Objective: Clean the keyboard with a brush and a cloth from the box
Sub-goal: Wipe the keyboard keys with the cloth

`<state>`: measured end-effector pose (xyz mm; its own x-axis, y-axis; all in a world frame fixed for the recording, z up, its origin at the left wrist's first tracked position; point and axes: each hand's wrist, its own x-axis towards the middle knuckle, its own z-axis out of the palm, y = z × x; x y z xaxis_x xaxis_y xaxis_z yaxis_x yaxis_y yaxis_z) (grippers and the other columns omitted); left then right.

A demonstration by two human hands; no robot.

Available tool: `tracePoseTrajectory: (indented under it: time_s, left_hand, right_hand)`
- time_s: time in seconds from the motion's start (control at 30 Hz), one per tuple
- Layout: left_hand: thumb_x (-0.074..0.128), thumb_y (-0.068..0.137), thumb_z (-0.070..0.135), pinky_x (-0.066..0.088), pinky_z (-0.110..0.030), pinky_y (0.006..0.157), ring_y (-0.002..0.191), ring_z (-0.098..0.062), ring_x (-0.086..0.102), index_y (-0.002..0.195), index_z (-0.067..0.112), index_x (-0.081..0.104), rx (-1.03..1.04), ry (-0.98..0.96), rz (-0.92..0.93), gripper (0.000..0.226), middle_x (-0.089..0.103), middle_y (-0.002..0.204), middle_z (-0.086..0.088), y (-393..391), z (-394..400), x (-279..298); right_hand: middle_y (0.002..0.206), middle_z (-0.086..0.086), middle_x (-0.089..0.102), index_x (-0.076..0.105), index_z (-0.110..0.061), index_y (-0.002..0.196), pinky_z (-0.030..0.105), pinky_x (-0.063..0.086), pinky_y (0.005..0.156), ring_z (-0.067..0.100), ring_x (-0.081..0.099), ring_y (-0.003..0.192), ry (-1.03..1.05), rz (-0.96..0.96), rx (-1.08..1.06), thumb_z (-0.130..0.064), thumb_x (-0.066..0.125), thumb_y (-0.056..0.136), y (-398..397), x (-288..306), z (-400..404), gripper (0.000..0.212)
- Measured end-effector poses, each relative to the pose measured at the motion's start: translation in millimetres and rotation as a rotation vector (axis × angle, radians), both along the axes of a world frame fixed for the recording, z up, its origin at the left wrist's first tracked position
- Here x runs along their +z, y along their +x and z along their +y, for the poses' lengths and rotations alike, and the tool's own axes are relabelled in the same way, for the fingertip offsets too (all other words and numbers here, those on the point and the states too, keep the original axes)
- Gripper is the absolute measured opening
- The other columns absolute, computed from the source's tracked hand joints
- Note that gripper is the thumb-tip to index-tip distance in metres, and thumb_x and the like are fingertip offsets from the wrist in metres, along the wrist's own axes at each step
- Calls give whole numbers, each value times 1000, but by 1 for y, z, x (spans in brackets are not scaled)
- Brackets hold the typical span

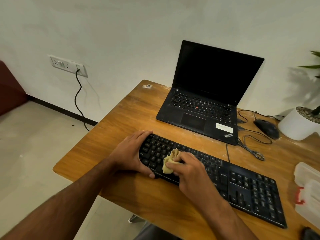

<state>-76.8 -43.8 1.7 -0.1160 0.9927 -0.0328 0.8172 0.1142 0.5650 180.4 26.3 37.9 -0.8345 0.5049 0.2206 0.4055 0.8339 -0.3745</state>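
Head view: the black keyboard lies slantwise on the wooden tabletop, just in front of the open ThinkPad laptop. The left hand wraps the keyboard's left end, fingers over the far edge and thumb on the near edge, so its grip is clamped on the keyboard. The right hand bunches a beige cloth in its curled fingers, a grip closed on the cloth, and presses it onto the keys near the keyboard's left end.

To the right of the keyboard, at the frame's edge, sits a clear plastic box with a red latch. Beyond the keyboard's right end lie a black mouse, loose cables and a white plant pot. No brush is visible.

The keyboard looks light, flat and rigid, likely to skate on the smooth wood under a wiping push; holding it by an end edge, as the left hand does, seems the right place. Its keycaps sit proud and could snag. The cloth is soft and limp, so it takes any shape; wadded in the fingers it gives a firm pad for pressing between the keys.
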Motion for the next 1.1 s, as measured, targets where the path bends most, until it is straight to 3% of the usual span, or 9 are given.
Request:
tracePoseTrajectory:
  time_s: [0.23,0.4,0.5,0.6,0.87,1.1]
  left_hand:
    - [84,43,85,25,-36,123,148,-6,25,164,32,11,7,28,24,151,24,165,13,1,0,-1]
    - [86,44,81,23,-38,123,145,-1,20,164,33,10,3,17,12,150,21,165,16,0,0,0]
    - [85,40,84,24,-39,122,147,-5,22,163,36,9,6,0,-6,153,19,164,18,-1,0,0]
    - [88,41,80,23,-37,120,144,-3,20,163,36,8,10,-1,-10,152,18,165,17,0,1,0]
    - [88,41,81,20,-37,124,143,1,22,164,30,10,-3,13,-11,155,23,164,14,3,1,3]
    - [87,39,82,20,-40,125,145,-1,22,164,27,11,-5,-7,-38,156,24,164,13,4,1,5]
  right_hand:
    - [109,-2,52,72,-17,114,35,47,94,14,45,106,-5,25,101,-14,65,88,-50,-1,-18,27]
    - [108,-6,49,71,-21,115,29,44,96,8,42,107,12,-37,144,-11,52,95,-20,0,-10,30]
    - [120,-13,48,68,-31,121,30,48,100,6,43,115,44,-126,83,-6,68,89,11,-6,-5,41]
    - [115,-18,50,71,-34,117,29,53,93,3,48,109,31,-111,13,-5,81,78,30,-8,-1,50]
    - [118,-3,54,69,-22,119,35,47,100,13,45,115,33,35,33,-7,61,94,-23,-5,-10,30]
    - [117,-14,53,68,-31,123,28,47,99,0,40,110,18,-11,-50,-7,66,91,22,-5,-2,40]
